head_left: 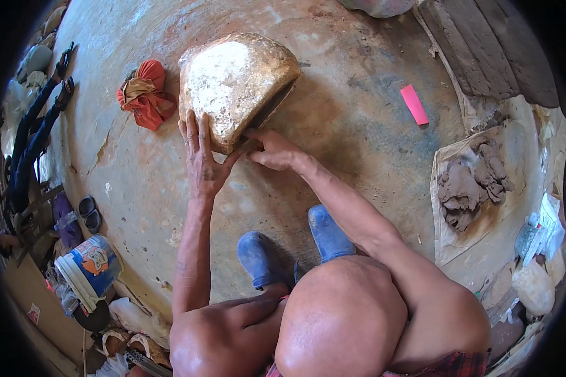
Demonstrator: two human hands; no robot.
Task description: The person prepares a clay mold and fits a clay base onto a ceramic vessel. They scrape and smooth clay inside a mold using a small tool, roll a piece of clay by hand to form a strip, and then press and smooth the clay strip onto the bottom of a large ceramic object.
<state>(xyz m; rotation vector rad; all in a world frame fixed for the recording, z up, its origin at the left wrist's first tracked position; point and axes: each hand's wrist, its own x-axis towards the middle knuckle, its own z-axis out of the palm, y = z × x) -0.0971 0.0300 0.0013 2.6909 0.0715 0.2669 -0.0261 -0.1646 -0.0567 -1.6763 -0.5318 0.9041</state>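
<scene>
left hand [202, 157] flat against mould [233, 85], right hand [271, 151] at its base

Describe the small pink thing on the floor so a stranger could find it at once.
Start at the big pale mould block that both hands touch on the concrete floor. Look to its right, toward the grey clay lumps. The pink slip lies flat and alone between them, the only bright pink, straight-edged thing there.

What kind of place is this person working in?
Probably an outdoor clay or brick-making yard: lumps of wet clay lie on a sheet, a sand-dusted block sits on the bare concrete floor, and clutter rings it.
</scene>
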